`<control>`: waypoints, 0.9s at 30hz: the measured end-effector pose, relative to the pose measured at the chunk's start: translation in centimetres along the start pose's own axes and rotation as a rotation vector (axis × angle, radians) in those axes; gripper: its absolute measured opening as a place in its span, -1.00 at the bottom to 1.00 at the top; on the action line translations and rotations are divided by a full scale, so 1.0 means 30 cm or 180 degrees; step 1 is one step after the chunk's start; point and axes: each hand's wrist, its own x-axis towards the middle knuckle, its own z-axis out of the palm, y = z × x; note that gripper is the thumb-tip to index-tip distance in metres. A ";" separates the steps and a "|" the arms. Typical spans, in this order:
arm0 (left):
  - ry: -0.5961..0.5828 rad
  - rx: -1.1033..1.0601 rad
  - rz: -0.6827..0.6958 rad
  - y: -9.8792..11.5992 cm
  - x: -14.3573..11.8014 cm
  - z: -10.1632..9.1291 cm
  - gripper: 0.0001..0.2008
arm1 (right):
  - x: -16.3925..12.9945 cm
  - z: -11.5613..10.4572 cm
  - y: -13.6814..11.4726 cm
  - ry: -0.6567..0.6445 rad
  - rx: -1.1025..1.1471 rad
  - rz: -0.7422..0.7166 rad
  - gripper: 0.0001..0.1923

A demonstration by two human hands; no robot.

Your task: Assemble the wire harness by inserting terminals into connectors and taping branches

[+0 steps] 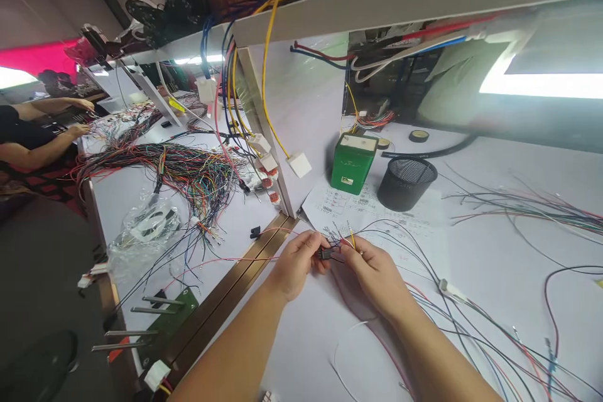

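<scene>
While the white worktable (301,345) fills the near view, a white partition panel (301,107) stands at its far left corner, under the shelf beam (377,6). Co-worker (28,132) at far left, both hands at the wires there. Big wire harness pile (188,169) spreads over the neighbouring table, left of the panel. Loose wires (565,217) run across the right side. Printed sheets (348,204) lie flat beyond the hands; green box (353,166) and black mesh cup (406,185) stand upright on them, side by side. Left hand (298,266) is pinched on the black connector; right hand (377,271) sits just beside it, thumb and fingers narrowed on thin wires (351,237), one yellow. White plug (300,164) hangs on a yellow wire in front of the panel. Black tape roll (419,136) lies behind the cup. Black connector (325,254) itself: between the two hands, near the sheets' near edge. Too small to tell which wires are seated in it.
</scene>
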 end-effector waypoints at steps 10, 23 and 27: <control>0.0015 -0.0034 -0.0030 -0.005 0.005 -0.002 -0.74 | 0.001 0.002 0.029 0.0031 -0.0044 0.0155 -0.68; -0.0013 -0.0541 -0.0401 0.021 0.003 -0.014 -0.71 | -0.012 0.007 0.041 0.0591 0.1154 0.0373 -0.69; 0.0040 -0.0725 -0.0447 0.015 0.008 -0.022 -0.73 | -0.024 0.019 0.030 0.0896 0.0960 0.0010 -0.65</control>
